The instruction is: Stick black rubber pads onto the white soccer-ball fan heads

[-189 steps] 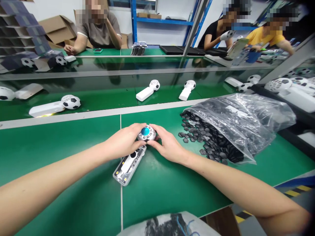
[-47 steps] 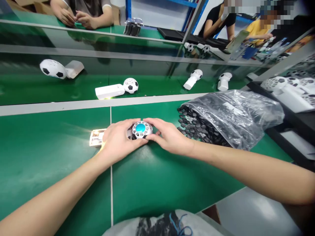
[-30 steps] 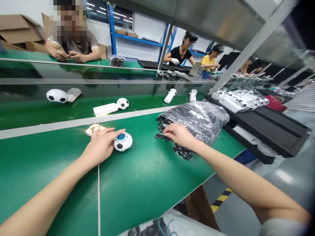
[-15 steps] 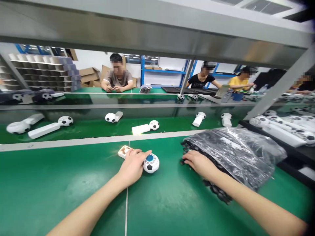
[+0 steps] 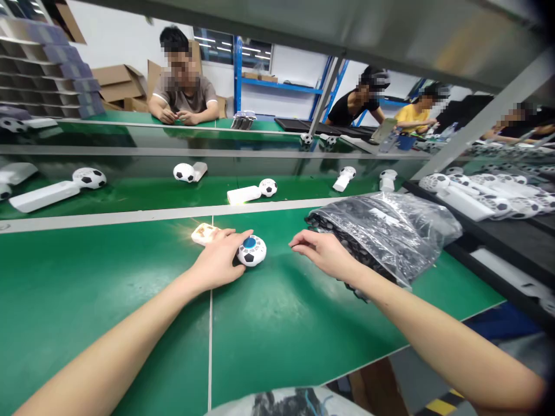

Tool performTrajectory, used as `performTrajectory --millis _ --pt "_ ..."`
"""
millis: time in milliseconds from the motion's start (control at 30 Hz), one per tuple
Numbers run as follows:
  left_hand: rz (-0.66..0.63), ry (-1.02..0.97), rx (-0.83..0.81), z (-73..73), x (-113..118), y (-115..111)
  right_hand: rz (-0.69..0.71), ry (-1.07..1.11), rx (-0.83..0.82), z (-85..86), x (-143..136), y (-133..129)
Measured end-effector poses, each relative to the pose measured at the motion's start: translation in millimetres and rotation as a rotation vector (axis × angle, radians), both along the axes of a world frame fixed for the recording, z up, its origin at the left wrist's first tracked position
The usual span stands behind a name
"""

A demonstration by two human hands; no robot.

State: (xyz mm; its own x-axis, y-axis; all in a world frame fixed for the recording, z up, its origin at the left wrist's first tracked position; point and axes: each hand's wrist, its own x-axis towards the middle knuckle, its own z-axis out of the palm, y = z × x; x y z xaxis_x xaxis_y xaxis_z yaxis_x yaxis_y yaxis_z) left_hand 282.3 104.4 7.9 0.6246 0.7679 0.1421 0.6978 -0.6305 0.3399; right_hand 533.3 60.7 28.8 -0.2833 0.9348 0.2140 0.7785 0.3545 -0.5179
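Observation:
My left hand (image 5: 220, 259) is closed over a white soccer-ball-patterned device (image 5: 255, 257) on the green bench. The ball head has a blue disc (image 5: 249, 242) on top. A glowing handle end (image 5: 203, 233) sticks out beyond the fingers; the middle is hidden under the hand. My right hand (image 5: 321, 249) hovers above the bench, thumb and fingers pinched, with a speck of a small black piece at the tips. Just behind it lies a clear plastic bag (image 5: 390, 231), black pieces (image 5: 355, 245) spilling from its mouth.
Several ball-headed devices (image 5: 89, 178) lie on the green belt (image 5: 151, 196) behind the bench's grey rail (image 5: 130, 218). More fill a black tray (image 5: 485, 231) on the right. A slanted metal post (image 5: 477, 115) rises there. Across the line sit several co-workers (image 5: 184, 92).
My right hand has left the black pieces at the bag's mouth and moved left toward the device. The left hand still holds the device. The head view has tilted down.

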Motion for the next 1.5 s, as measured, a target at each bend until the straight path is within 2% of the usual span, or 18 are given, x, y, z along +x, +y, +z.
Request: performTrajectory --millis 100,300,433,600,733,1000,1267,1500 --pt "0.031 -0.022 -0.027 -2.7 1 0 0.088 0.086 0.056 0.9 -20 -3" --pt "0.079 -0.129 -0.039 -8.0 7 -1 0.199 0.275 -0.019 -14.1 -38 12" --pt "-0.017 -0.174 -0.11 -6.7 4 -2 0.284 0.368 -0.128 -20.5 -41 22" --pt "-0.143 -0.161 -0.168 -2.1 5 -6 0.282 0.483 -0.24 -17.6 -42 22" --pt "-0.142 -0.117 -0.157 -0.6 10 -9 0.353 0.448 -0.246 -14.9 -40 21" --pt "-0.142 -0.1 -0.179 0.2 12 -9 0.397 0.282 -0.154 -9.7 -43 24" --pt "-0.138 -0.092 -0.186 1.5 13 -10 0.343 0.145 -0.234 7.1 -49 26" --pt "-0.154 -0.1 -0.205 2.8 13 -9 0.202 0.199 -0.336 5.4 -50 29"
